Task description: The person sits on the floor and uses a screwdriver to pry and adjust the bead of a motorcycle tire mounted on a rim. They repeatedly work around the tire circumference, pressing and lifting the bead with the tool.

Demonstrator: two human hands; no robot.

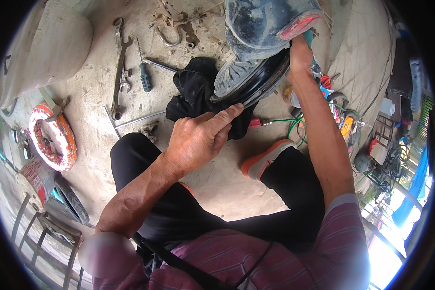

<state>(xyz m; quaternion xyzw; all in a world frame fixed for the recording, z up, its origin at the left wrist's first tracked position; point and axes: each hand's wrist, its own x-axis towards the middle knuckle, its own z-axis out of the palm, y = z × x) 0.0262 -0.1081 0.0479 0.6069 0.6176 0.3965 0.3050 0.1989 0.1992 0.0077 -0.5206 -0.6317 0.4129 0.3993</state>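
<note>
A round part with grey fins (231, 77) and a black rim (261, 79) stands tilted on a black cloth (192, 87). Against its upper side is a scuffed blue-grey domed cover (253, 31) with a red label. My left hand (198, 137) is at the lower edge of the rim, index finger stretched along it and the other fingers curled in; whatever they hold is hidden. At the right end of the rim is my right hand (300, 55), close against it, its fingers hidden behind the cover and rim.
Left of the cloth lie a long wrench (118, 77), a green-handled screwdriver (144, 72) and a T-shaped metal bar (137, 119). A metal hook (169, 37) is at the top. Further left is an orange-white ring (53, 137). A green cord (294, 123) and assorted tools are at right.
</note>
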